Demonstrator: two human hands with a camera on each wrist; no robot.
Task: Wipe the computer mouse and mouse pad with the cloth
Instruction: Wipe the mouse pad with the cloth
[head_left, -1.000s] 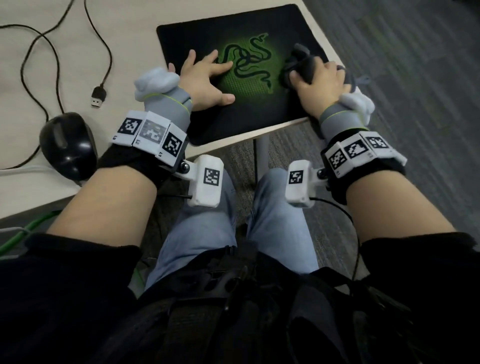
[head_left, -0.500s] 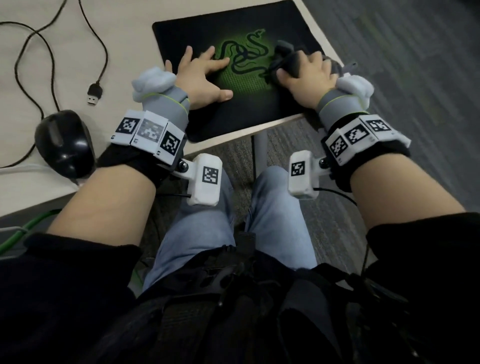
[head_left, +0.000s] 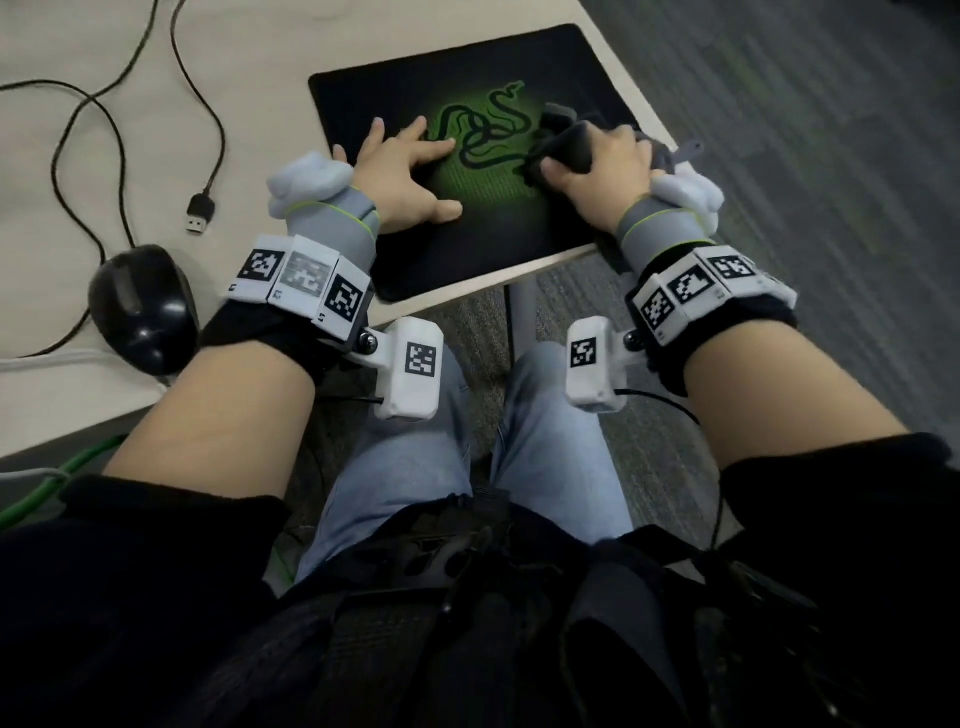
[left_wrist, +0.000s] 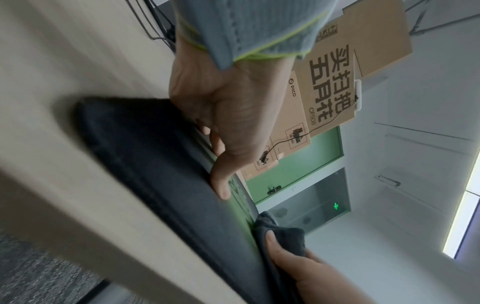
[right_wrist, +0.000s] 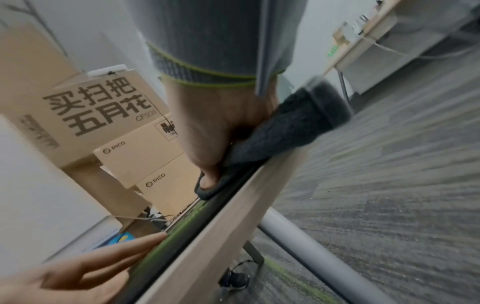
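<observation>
With our left hand (head_left: 402, 174) spread flat to pin the mouse pad (head_left: 410, 260), our right hand (head_left: 597, 171), clenched on the cloth (head_left: 563, 148), has swept inward from the right edge, while the mouse (head_left: 140, 306) waits unwiped on the desk (head_left: 78, 41).

Your items: mouse pad (head_left: 395, 104) black, green snake emblem at centre. Cloth (head_left: 563, 148) dark grey. Mouse (head_left: 140, 306) glossy black. Cable (head_left: 104, 109) black. Desk (head_left: 62, 41) pale beige. Your jeans (head_left: 405, 457) light blue.
</observation>
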